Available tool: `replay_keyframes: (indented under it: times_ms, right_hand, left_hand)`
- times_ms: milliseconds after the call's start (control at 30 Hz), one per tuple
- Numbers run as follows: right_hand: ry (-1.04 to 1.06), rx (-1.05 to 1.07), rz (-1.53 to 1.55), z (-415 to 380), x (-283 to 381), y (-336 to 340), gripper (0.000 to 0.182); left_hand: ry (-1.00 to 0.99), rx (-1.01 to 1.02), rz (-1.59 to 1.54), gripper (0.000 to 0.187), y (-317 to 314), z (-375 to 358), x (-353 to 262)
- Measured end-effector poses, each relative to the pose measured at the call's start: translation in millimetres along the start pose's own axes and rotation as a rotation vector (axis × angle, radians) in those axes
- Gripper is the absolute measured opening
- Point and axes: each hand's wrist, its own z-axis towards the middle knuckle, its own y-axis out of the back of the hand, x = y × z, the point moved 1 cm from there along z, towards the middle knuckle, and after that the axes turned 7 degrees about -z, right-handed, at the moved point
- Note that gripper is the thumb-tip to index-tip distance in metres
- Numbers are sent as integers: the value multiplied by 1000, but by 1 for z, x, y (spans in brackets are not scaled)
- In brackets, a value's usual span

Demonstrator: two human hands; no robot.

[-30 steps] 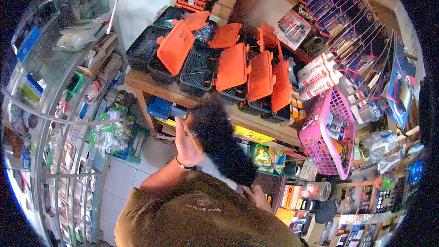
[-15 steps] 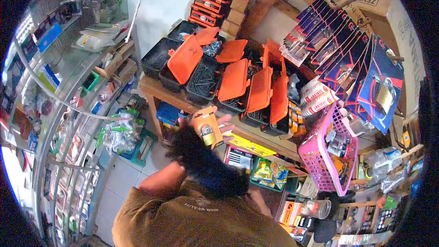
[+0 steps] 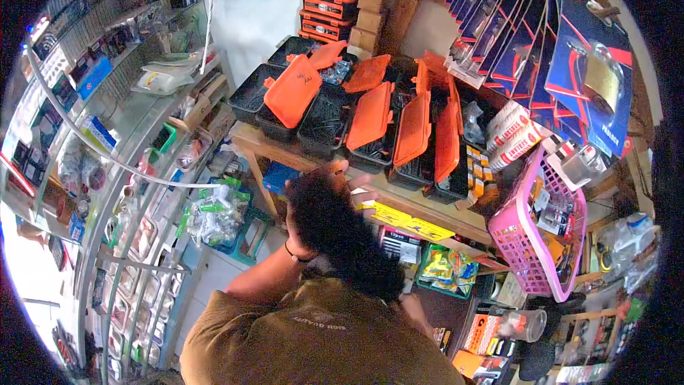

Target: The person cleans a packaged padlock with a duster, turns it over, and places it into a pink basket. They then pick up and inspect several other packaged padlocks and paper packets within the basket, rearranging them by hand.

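My left hand (image 3: 298, 234), with a dark band at the wrist, is raised in front of my chest. A dark fuzzy mass that looks like hair (image 3: 338, 235) covers most of it. Some fingertips (image 3: 365, 198) stick out past the right side of the mass. The carded padlock in this hand is almost wholly hidden behind the hair. Of my right arm (image 3: 415, 311) only a strip of skin shows beside the brown shirt; the hand itself is out of sight.
Black cases with orange lids (image 3: 292, 91), several standing open with screws inside, line the wooden bench (image 3: 406, 192). A pink basket (image 3: 524, 257) and hanging padlock packs (image 3: 595, 93) are at right. Glass shelving (image 3: 135, 171) runs along the left, with bagged goods (image 3: 217, 214) beside it.
The view has shifted, so the bench sits further right and the hanging packs look nearer. The padlock card, plain before, is now covered by hair. More of my left wrist shows.
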Motion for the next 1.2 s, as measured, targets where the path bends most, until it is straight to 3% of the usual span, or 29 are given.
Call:
replay_keyframes:
  times_ms: [33,100,167,200,233,300,333,367,433,467,500,567,633,700,733,767,800,833,900,967,1000,1033,1100,1133,1167,1200]
  right_hand:
    - [4,-2,-2,-3,-2,3,30]
    - [62,-44,-128,-16,46,27,30]
    - [-63,29,-69,-12,46,26,29]
    - [-186,100,-17,-9,43,26,28]
    - [-182,97,-19,-5,28,19,28]
    - [324,19,-358,1,5,8,30]
    - [352,-144,-289,-4,5,5,31]
    - [355,-140,-293,-6,13,11,31]
    - [-124,42,7,-8,25,19,28]
    - [-196,54,27,-11,38,24,27]
    - [-199,57,29,-12,28,20,27]
    - [301,-80,-185,-6,-3,7,23]
    - [326,-91,-139,0,0,7,27]
    - [-155,62,89,-7,22,21,25]
    - [-155,63,89,-5,15,19,25]
    - [55,97,-22,-1,4,13,25]
    - [265,127,-131,1,-1,9,24]
    - [265,124,-125,-1,4,11,24]
    - [44,-4,-86,-6,15,24,23]
    - [-19,-52,-35,-5,14,17,22]
    - [-79,-94,15,-4,10,14,20]
    - [-82,-97,15,-4,6,15,20]
    - [379,-99,-129,-4,4,18,22]
    - [204,-104,-276,-4,9,22,23]
    - [200,-112,-278,-3,6,21,23]
    - [160,-82,-84,-3,-1,19,24]
  left_hand:
    - [126,225,-22,69,10,8,-6]
    - [80,156,-1,74,-8,2,3]
    - [-189,-411,182,86,-29,0,14]
    - [-229,-426,206,87,-7,0,12]
    - [-232,-420,207,87,0,2,10]
    - [3,179,-22,74,-4,10,7]
    - [7,240,34,74,-12,10,2]
    - [1,240,33,74,-22,9,5]
    - [-246,-366,227,87,-28,4,13]
    - [-122,-383,171,87,-10,-4,7]
    - [-120,-387,171,87,3,-4,10]
    - [-23,135,-38,72,3,9,15]
    - [-10,52,103,74,-25,7,13]
    - [-258,-444,294,86,-26,3,18]
    - [-260,-466,203,88,-26,3,21]
    - [-260,-467,206,88,-24,5,18]
    - [-131,-185,195,82,-22,10,14]
    - [2,96,179,77,-24,12,12]
    - [15,102,185,77,-31,10,16]
    - [-215,-335,116,84,-30,10,23]
    - [-231,-378,212,87,-29,13,23]
    - [-77,-113,91,86,-36,15,25]
    - [-3,-38,147,88,-32,19,16]
    - [-25,-13,131,87,-33,21,19]
    - [-45,11,114,86,-33,22,22]
    - [-108,-70,-187,82,-33,21,25]
